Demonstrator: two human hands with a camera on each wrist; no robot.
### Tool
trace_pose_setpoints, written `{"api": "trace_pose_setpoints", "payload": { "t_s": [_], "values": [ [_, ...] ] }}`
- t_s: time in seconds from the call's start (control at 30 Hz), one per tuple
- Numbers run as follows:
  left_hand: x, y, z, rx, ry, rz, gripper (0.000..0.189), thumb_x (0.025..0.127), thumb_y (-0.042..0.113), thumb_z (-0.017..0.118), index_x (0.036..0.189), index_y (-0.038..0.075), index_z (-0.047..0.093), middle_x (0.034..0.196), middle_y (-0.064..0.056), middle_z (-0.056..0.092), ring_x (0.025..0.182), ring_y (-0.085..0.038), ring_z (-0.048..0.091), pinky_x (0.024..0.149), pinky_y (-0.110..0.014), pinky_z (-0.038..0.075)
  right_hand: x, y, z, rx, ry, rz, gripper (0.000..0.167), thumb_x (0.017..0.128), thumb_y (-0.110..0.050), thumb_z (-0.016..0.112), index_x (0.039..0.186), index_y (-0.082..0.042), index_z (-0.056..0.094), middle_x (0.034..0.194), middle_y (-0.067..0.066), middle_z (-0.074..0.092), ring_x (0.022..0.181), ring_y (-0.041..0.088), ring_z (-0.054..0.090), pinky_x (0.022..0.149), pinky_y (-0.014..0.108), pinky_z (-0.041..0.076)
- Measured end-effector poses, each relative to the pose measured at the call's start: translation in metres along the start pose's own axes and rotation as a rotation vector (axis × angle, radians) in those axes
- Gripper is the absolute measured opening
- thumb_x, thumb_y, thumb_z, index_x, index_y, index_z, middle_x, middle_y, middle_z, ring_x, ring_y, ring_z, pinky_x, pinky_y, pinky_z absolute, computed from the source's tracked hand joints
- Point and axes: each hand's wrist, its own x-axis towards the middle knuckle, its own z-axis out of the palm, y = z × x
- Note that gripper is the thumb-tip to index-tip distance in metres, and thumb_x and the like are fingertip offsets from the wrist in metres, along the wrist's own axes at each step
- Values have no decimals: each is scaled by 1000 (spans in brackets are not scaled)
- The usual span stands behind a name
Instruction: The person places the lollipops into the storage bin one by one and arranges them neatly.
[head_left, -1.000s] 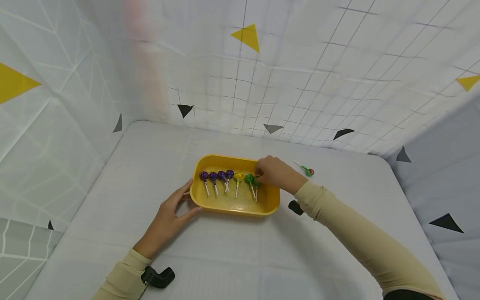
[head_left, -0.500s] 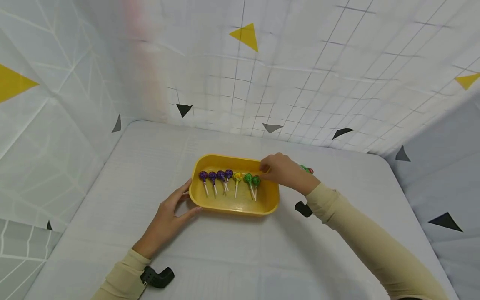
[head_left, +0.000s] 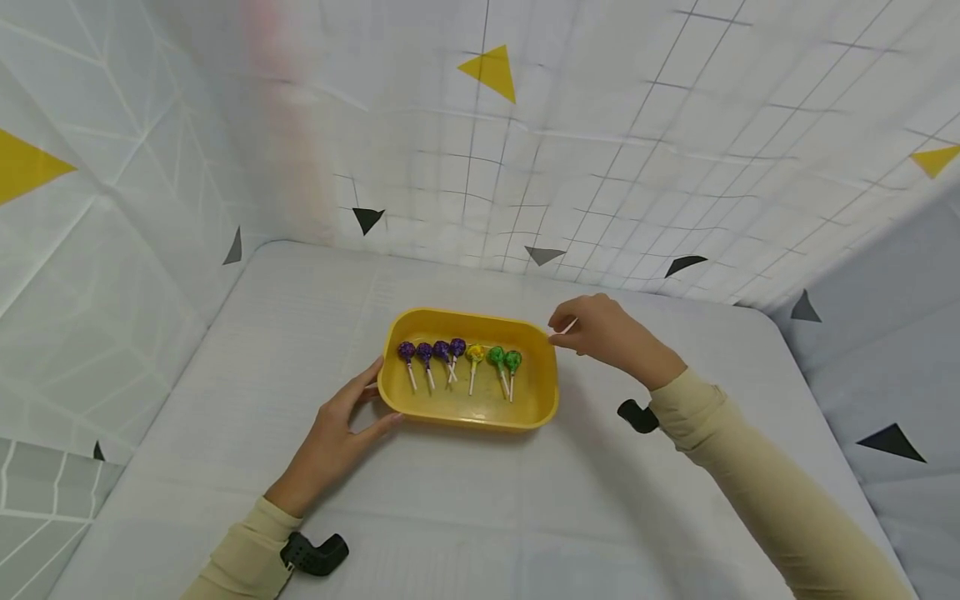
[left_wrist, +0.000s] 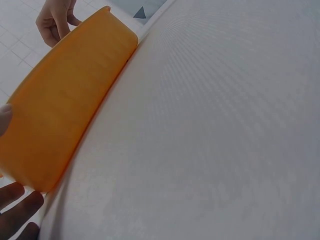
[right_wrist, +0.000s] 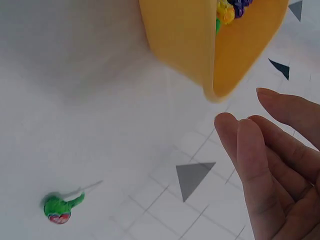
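A yellow plastic tray [head_left: 457, 414] stands on the white-covered table, holding a row of wrapped lollipops. Several purple lollipops [head_left: 425, 352] lie to the left, then one yellow lollipop [head_left: 476, 354] and two green lollipops [head_left: 513, 361]. My left hand [head_left: 337, 429] grips the tray's near left corner, its thumb along the front wall and its fingers at the left end. Just off the far right corner hovers my right hand [head_left: 603, 331], fingers loosely bent, thumb and index apart, with nothing between them. A green and red lollipop [right_wrist: 58, 207] lies on the table, hidden behind that hand in the head view.
White sheets with grid lines and triangles, such as a yellow triangle [head_left: 492, 72], rise behind and at both sides of the table [head_left: 450, 517]. Each wrist wears a black camera mount, the left mount [head_left: 315, 555] low over the table's near part.
My right hand has let go of a green lollipop in the tray and drawn out to the right, past the rim, now covering the loose lollipop. My left hand stays on the tray.
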Motion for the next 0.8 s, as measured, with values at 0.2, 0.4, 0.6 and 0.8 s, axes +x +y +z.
{"api": "trace_pose_setpoints", "payload": {
  "t_s": [0.2,0.4,0.6,0.8],
  "values": [
    [0,0,0,3,0,-3,88,92,36,79,164,26,30,165,-2,41,133,-19,60,121,-39,43,-12,16,-8,21,45,21,25,96,-17,74,116,0,73,111,17,77,72,15,73,70,34,67],
    [0,-2,1,5,1,-3,88,92,37,79,164,26,29,165,-1,41,133,-18,60,121,-38,43,-18,43,-11,31,66,62,28,97,-18,73,118,1,72,114,19,76,74,17,73,74,38,68],
    [1,-2,1,1,2,3,88,92,36,79,164,27,29,165,-1,40,133,-18,60,121,-39,43,-19,79,-9,61,63,144,34,97,-18,72,122,5,69,118,23,73,87,30,77,77,41,68],
    [1,-1,0,0,1,-6,88,92,36,79,164,28,29,166,0,40,133,-18,59,121,-38,43,-20,108,-7,59,82,197,35,97,-19,72,120,8,68,116,26,73,84,34,77,77,45,67]
  ]
}}
